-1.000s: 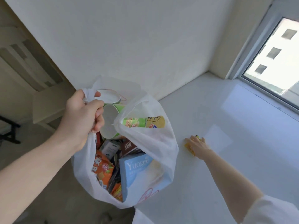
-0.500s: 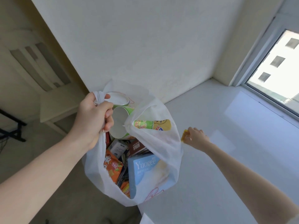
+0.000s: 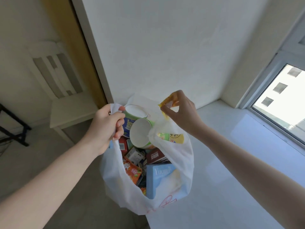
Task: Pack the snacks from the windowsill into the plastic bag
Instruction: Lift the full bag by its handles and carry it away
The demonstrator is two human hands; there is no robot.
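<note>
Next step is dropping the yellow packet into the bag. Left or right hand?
Right. The right hand pinches the yellow packet just above the open mouth of the plastic bag. The left hand grips the bag's handle and holds it up, so it is not free.

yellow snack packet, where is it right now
In the head view the yellow snack packet is near centre, pinched in the right hand above the open plastic bag, right of the left hand gripping the bag's handle.

A plastic bag (image 3: 186, 162) hangs at the windowsill's (image 3: 239, 162) left edge, its handle held up by the left hand (image 3: 104, 128). Tubs (image 3: 140, 134) lie on top of boxes (image 3: 158, 180) inside it. The right hand (image 3: 183, 113) holds a packet (image 3: 166, 103) over the bag's mouth; window (image 3: 280, 100) far right
</note>
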